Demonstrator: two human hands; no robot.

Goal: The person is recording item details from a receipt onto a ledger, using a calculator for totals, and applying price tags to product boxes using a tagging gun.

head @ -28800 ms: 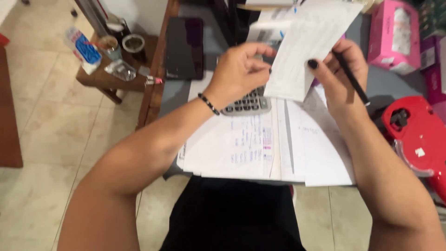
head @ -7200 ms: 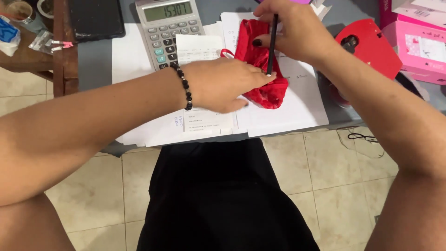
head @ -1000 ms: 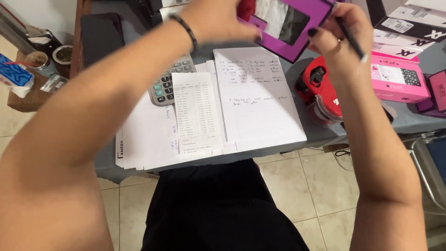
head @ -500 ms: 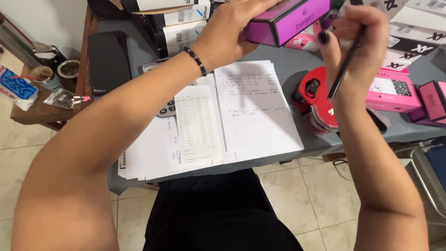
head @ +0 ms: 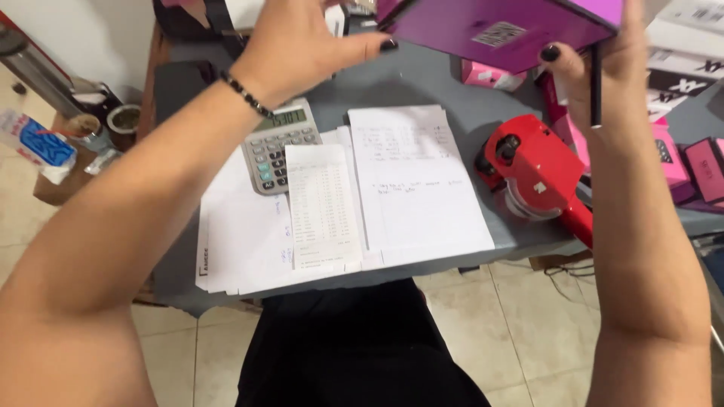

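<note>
Purple box (head: 498, 26), red tape dispenser (head: 539, 177)

A black beaded bracelet (head: 243, 93) is worn on the bare left forearm; both arms are left sleeveless. Black polish is seen on the fingernails (head: 550, 53); a black garment (head: 354, 347) is worn below.

Grey desk (head: 422, 79): fills the upper middle of my view, its near edge running just above my lap.

Floor (head: 528, 332): pale beige tiles with thin dark grout lines, showing below the desk's near edge and again off its left end.

Wall (head: 90, 38): plain white, up at the left beyond the desk's left end.

Low wooden side table (head: 53, 188): brown, beside the desk's left end, against the wall.

Loose dark cable (head: 562, 275): on the tiles under the desk's right part.

Light: even, soft, no hard shadows.
</note>
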